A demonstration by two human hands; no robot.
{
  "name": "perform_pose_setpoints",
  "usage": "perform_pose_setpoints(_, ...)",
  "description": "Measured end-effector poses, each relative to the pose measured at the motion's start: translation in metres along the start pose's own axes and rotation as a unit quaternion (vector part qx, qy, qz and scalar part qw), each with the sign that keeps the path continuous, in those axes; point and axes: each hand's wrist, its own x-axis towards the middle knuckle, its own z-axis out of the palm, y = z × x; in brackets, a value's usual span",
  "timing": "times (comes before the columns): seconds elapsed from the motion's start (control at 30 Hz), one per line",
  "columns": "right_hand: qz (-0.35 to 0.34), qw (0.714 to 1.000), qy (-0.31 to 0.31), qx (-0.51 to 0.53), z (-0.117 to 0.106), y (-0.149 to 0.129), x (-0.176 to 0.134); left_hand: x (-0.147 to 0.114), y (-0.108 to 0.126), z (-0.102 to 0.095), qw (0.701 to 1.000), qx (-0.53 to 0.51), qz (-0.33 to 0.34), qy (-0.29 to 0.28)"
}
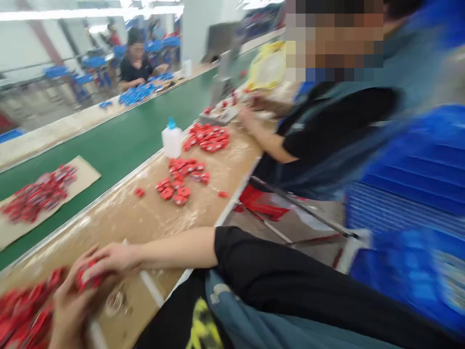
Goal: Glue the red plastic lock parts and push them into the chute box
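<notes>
At the lower left, my two hands meet around a small red plastic part [86, 277]. My left hand [70, 303] is closed around its near and left side, partly smeared by motion. Reaching in from the right, my right hand [114, 261] has its fingers closed over the part. Beside my left hand lies a blurred heap of red parts [22, 312]. A small clear round object [114, 303] rests on the tabletop just below my right hand.
More red parts [181, 179] lie in piles up the brown table [119, 218], near a white bottle with a blue cap [172, 140]. Left of the table runs a green conveyor [119, 140] carrying a board of red parts [43, 191]. A co-worker [327, 131] sits close on the right, by blue crates [417, 165].
</notes>
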Motion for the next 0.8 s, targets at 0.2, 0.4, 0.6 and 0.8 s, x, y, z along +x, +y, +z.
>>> perform_pose_setpoints(0.2,-0.108,0.993,0.050,0.002,0.005,0.003,-0.023,0.004,0.008,0.012,0.995,-0.064,-0.081,-0.007)
perform_pose_setpoints(0.4,-0.156,0.985,0.078,0.012,0.008,0.010,-0.014,-0.002,0.007,0.021,0.986,-0.115,-0.109,0.050)
perform_pose_setpoints(0.6,-0.170,0.984,0.042,-0.020,0.003,0.012,-0.013,-0.004,0.009,0.018,0.984,-0.132,-0.101,0.064)
perform_pose_setpoints(0.8,-0.055,0.996,-0.058,0.034,0.003,0.008,-0.026,-0.009,0.020,0.005,0.984,-0.145,-0.102,0.006)
